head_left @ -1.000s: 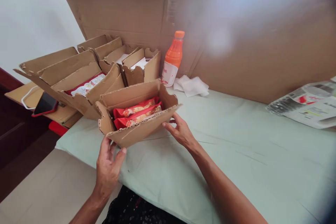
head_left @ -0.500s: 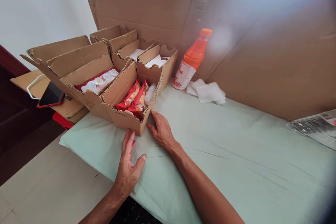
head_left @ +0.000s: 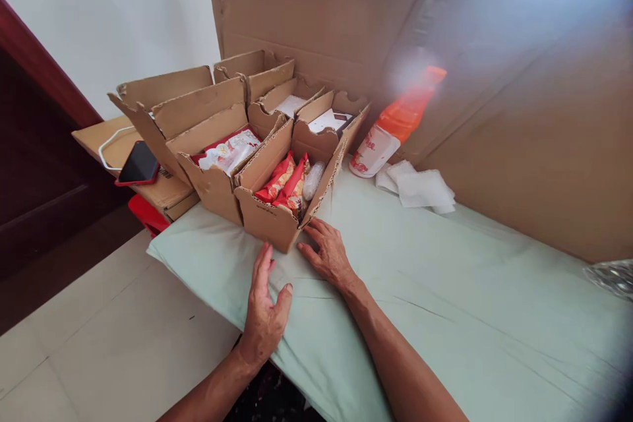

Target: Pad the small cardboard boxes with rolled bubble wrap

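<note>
Two bare hands are resting on the pale green cloth-covered worktop [head_left: 445, 290], close to the front of a small open brown cardboard box [head_left: 277, 214]. The left hand [head_left: 264, 303] is lying flat with fingers spread and its grip loose, holding nothing, fingertips just short of the box's front wall. The right hand [head_left: 329, 254] is lying palm down beside the box's near right corner, fingers loosely extended and pinching nothing; its fingertips are reaching the corner, though whether they are touching the cardboard cannot be told.

Inside the box, red snack packets [head_left: 284, 181] are standing on edge with a clear plastic-wrapped item [head_left: 313, 179] beside them. To its left is sitting a second open cardboard box holding white and red packets [head_left: 228, 150], and behind are standing two more small boxes with white contents [head_left: 321, 120]. An orange-capped plastic bottle of orange drink [head_left: 395, 128] is leaning against the tall cardboard sheet [head_left: 494, 79] at the back, with crumpled white tissue [head_left: 418, 188] just beside it. A red-cased phone [head_left: 139, 163] is lying on flat cardboard at far left.
</note>
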Tool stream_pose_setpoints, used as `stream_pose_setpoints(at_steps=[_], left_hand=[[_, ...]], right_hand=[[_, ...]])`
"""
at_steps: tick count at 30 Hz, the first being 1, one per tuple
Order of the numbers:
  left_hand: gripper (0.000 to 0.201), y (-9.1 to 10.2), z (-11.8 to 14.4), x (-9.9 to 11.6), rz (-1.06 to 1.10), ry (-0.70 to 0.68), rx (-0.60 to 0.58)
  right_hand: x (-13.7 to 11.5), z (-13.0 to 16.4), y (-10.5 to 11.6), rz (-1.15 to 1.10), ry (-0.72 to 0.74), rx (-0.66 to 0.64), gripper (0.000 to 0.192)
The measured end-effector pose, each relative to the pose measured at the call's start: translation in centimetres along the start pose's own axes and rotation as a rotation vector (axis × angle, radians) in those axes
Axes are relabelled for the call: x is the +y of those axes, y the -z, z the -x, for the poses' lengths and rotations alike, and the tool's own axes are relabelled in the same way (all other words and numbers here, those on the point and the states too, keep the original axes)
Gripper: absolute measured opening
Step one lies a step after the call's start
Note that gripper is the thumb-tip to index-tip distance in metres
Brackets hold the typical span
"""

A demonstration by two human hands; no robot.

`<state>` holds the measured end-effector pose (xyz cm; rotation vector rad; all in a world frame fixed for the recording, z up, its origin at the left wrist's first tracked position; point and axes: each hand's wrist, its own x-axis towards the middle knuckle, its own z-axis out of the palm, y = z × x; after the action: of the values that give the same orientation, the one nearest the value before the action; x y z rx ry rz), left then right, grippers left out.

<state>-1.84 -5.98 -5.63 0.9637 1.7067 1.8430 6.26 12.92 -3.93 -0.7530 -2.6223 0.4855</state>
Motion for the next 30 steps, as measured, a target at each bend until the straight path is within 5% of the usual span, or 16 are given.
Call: stream_pose_setpoints(at_steps=[30], left_hand=[[0.067,-0.4,-0.4,0.5,-0.022,-0.008,0.038]], right_hand=[[-1.9,0.3,1.4,0.152,0.054,-0.168,0.050]])
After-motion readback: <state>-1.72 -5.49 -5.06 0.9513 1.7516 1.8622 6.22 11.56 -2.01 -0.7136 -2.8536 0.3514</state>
